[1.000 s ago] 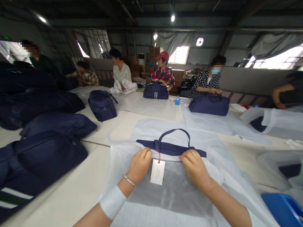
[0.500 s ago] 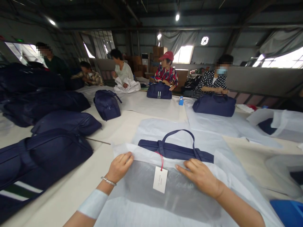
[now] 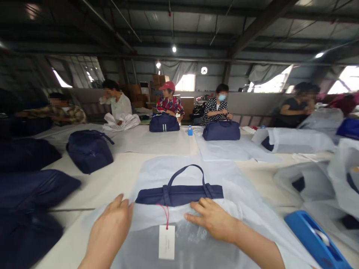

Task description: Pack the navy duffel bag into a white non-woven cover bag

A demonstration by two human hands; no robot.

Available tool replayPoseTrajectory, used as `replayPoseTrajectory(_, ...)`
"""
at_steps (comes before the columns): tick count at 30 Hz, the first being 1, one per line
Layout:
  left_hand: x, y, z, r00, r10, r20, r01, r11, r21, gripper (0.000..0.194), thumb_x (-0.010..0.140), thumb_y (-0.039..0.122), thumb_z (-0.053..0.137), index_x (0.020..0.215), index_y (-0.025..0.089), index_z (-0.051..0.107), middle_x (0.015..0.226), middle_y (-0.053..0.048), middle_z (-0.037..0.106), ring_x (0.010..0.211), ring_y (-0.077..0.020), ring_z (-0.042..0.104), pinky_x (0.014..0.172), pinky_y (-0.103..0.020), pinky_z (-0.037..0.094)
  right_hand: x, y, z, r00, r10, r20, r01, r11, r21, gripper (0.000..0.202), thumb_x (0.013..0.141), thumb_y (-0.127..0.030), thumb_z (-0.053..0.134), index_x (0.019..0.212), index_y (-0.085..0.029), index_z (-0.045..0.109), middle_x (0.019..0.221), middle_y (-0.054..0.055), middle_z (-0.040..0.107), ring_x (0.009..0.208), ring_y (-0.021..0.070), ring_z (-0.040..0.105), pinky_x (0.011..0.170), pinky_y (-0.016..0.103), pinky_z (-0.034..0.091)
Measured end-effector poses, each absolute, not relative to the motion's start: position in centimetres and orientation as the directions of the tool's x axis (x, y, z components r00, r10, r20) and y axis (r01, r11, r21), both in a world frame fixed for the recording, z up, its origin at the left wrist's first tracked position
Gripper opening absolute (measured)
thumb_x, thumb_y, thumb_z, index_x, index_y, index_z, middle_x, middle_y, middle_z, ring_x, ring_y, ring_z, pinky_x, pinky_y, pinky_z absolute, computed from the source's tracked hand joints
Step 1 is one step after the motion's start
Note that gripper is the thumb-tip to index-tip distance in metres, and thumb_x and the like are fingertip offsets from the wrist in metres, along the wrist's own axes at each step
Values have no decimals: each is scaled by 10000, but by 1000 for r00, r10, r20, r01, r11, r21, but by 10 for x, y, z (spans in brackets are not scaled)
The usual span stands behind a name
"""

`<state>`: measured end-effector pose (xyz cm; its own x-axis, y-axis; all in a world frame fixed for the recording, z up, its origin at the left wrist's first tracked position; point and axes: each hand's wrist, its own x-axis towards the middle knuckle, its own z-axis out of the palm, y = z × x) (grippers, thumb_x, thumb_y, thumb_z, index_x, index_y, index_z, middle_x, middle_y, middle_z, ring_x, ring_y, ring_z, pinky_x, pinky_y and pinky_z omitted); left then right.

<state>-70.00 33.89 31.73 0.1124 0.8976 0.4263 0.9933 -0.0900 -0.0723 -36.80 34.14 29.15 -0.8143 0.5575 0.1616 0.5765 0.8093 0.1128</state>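
Pale tabletop (image 3: 123,166) below, left grip (image 3: 112,226) now farther from white tag (image 3: 166,243)

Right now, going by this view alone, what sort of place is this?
Probably a bag workshop or factory floor: navy bags and translucent covers are spread over a broad table, with several people along its far side.

Single head-worn cam, facing forward and a bit down: bare left hand (image 3: 110,226) and bare right hand (image 3: 214,220) really close near the bottom, then out across the wide cream table (image 3: 123,175), up to dark metal roof beams (image 3: 260,31).
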Motion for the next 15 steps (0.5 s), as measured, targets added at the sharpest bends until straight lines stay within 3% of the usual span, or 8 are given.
replayPoseTrajectory(1, -675, 342, 323, 244, 801, 547, 968, -235, -87, 414, 882, 396, 358, 1051, 98, 591, 1230, -184, 508, 1070, -289, 533, 882, -435, 469, -368, 341, 291, -814, 557, 165, 576, 810, 108, 548, 830, -190, 415, 1349, -328, 306, 1257, 55, 435, 905, 212, 392, 779, 362, 360)
replayPoseTrajectory(2, -650, 345, 327, 404, 710, 577, 900, -422, -110, 424, 880, 404, 383, 1168, 131, 530, 1319, -148, 441, 1174, -262, 460, 956, -414, 435, -369, 342, 290, -812, 558, 170, 578, 809, 103, 521, 839, -195, 399, 1339, -324, 325, 1252, 56, 440, 900, 211, 399, 765, 362, 366)
replayPoseTrajectory(5, -587, 360, 319, 749, 509, 425, 613, -776, -151, 567, 865, 485, 409, 1360, 226, 312, 1435, -63, 297, 1311, -221, 295, 1060, -446, 336, -370, 341, 290, -795, 572, 201, 595, 799, 83, 364, 873, -242, 362, 1216, -277, 478, 1194, 64, 482, 950, 226, 418, 776, 379, 387)
replayPoseTrajectory(8, -563, 377, 295, 856, 441, 270, 484, -867, -119, 697, 839, 572, 386, 1408, 229, 176, 1421, -40, 327, 1320, -203, 282, 1067, -460, 331, -362, 335, 295, -811, 529, 250, 558, 828, 57, 291, 888, -247, 362, 1107, -206, 550, 1156, 74, 517, 1066, 221, 410, 871, 383, 390)
replayPoseTrajectory(10, -563, 385, 284, 862, 456, 221, 485, -869, -98, 654, 868, 515, 378, 1412, 237, 145, 1417, -28, 335, 1316, -187, 292, 1067, -449, 340, -350, 328, 301, -794, 523, 311, 552, 834, 6, 299, 880, -206, 379, 1134, -204, 537, 1207, 68, 508, 1140, 196, 391, 963, 384, 355)
replayPoseTrajectory(13, -567, 385, 280, 845, 494, 203, 518, -851, -87, 533, 899, 377, 393, 1392, 278, 216, 1425, -15, 320, 1311, -187, 302, 1062, -454, 345, -326, 324, 305, -581, 700, 416, 720, 680, -139, 366, 862, -263, 445, 1222, -214, 487, 1335, 103, 409, 1244, 223, 325, 1033, 440, 315)
replayPoseTrajectory(15, -566, 381, 283, 833, 516, 202, 538, -839, -76, 494, 893, 328, 421, 1366, 285, 286, 1415, -16, 341, 1302, -197, 319, 1057, -464, 346, -314, 331, 304, -434, 803, 409, 814, 544, -203, 486, 842, -366, 491, 1300, -223, 416, 1408, 149, 298, 1300, 279, 257, 1028, 494, 321)
